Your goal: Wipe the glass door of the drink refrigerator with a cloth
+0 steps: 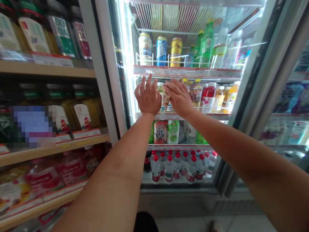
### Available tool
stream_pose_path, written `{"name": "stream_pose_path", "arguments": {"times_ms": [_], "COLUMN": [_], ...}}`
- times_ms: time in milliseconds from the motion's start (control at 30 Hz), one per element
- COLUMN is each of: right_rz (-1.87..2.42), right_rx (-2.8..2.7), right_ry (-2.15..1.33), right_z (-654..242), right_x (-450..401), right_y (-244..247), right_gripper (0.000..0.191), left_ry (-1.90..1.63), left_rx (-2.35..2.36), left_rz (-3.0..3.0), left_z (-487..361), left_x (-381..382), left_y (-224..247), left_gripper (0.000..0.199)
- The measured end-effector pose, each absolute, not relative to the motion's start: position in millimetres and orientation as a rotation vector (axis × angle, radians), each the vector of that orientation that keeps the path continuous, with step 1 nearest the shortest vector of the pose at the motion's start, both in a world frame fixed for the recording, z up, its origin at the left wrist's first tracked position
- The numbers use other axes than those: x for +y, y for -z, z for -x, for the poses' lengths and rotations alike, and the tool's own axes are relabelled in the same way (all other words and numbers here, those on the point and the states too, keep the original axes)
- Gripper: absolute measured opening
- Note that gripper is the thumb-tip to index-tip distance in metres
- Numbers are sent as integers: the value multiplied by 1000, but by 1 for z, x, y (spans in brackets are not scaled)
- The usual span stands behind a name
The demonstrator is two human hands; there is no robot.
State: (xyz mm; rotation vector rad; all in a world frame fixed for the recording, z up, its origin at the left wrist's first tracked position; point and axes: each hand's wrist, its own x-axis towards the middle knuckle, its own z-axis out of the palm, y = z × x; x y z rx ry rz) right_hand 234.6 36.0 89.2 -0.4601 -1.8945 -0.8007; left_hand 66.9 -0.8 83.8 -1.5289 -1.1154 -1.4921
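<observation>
My left hand [149,98] is raised with its fingers spread, palm toward the lit drinks fridge. It appears to lie flat on the glass door [127,93]. Just to its right, my right hand [180,97] presses a crumpled beige-brown cloth [166,98] against the same glass. Part of the cloth sticks out under the fingers; the palm hides the remainder. Behind both hands is the shelf with bottled drinks, including a red bottle [209,96].
Cans [176,51] and green bottles [207,43] stand on the upper fridge shelf. Red-capped water bottles [169,169] fill the bottom. A metal door frame [260,96] runs along the right. At left, wooden shelves [48,69] hold more bottles; one patch there is pixelated.
</observation>
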Motion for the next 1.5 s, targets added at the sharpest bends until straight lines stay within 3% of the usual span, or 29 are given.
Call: {"name": "stream_pose_path", "arguments": {"times_ms": [200,467,800,1033,1333,1500], "right_rz": [436,463,451,582,569,636], "right_rx": [-1859,-1953,-2073,-1840,-1928,-1704], "right_ry": [738,804,866,843,913,845], "right_z": [-228,-211,-233,-271,-322,-350], "right_x": [43,31,23,27,31,40], "right_y": [-110,-106,-39,-75,-57,-60], "right_gripper": [64,55,59,58,61,61], "left_ry": [1472,1417,1499,1481,1464,1439], "left_rx": [-1099,-1106,-1140,-1073,-1059,-1036], "left_rz": [1520,1462,1480,1457,1452,1444], "left_z": [-64,-59,-61,-63,-63,-62], "left_x": [6,19,12,6,9,10], "left_y": [-83,-83,-85,-83,-82,-83], "left_gripper": [50,70,46,51,53,53]}}
